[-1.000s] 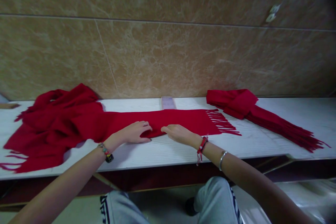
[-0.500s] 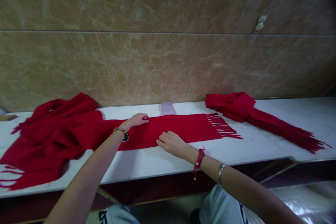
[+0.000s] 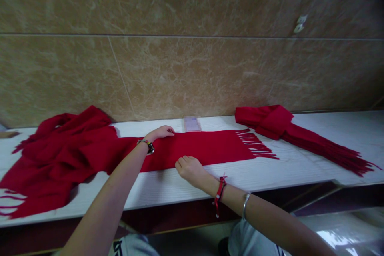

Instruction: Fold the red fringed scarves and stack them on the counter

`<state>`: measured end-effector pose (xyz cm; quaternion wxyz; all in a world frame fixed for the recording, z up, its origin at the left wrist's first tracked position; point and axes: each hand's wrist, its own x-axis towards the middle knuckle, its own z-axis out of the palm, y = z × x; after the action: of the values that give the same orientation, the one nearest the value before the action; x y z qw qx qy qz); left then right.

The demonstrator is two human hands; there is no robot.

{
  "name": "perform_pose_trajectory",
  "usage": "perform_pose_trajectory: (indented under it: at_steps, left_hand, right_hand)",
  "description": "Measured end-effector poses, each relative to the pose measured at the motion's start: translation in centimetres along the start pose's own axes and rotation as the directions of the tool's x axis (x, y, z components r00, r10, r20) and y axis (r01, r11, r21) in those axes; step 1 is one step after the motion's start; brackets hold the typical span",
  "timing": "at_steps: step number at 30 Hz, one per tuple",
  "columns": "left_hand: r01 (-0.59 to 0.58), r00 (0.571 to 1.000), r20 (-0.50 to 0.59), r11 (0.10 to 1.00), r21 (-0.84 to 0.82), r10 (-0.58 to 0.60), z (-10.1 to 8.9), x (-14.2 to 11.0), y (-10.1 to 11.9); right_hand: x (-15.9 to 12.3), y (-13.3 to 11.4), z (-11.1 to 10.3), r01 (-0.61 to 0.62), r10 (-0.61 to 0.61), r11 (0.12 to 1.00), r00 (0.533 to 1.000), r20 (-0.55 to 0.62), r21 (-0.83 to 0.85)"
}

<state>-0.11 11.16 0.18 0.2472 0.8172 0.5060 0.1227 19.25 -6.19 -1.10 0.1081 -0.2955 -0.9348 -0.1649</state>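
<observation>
A red scarf lies spread lengthwise on the white bench top, its fringed end to the right. My left hand is closed at the scarf's far long edge, fingertips pinched on the cloth. Opposite it, my right hand has its fingers curled together on the near long edge. To the left, the flat strip runs into a crumpled heap of red scarf cloth; where one piece ends and another begins I cannot tell.
A folded, knotted red scarf lies on the right, fringe toward the front. Behind the flat strip sits a small pale stack against the tiled wall. The white bench top has a front edge above dark recesses. A brown object is at far left.
My left hand has slid a little to the right along the far edge. My right hand has shifted slightly left and toward me, its fingers now more tightly curled at the near edge.
</observation>
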Motion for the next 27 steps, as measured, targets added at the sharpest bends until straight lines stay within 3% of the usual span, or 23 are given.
perform_pose_trajectory:
  at_steps: [12,18,22,27]
  left_hand:
    - [0.072,0.997,-0.017,0.989,-0.129,-0.075,0.7,1.2,1.4]
    - [0.082,0.992,-0.077,0.968,-0.236,-0.103,-0.5,0.6,2.7]
    - [0.047,0.985,-0.144,0.947,-0.319,-0.097,-1.9,0.2,4.8]
    - [-0.033,0.978,-0.201,0.923,-0.382,-0.048,-3.9,1.6,9.1]
  right_hand:
    - [-0.2,-0.5,-0.3,-0.047,0.046,0.999,0.998,0.030,0.019]
    - [-0.4,-0.2,-0.8,-0.057,0.056,0.998,0.998,0.031,0.027]
    - [-0.7,0.8,-2.2,-0.147,0.149,0.988,0.988,-0.035,0.036]
    - [-2.0,3.1,-4.5,-0.273,0.276,0.961,0.954,-0.117,0.040]
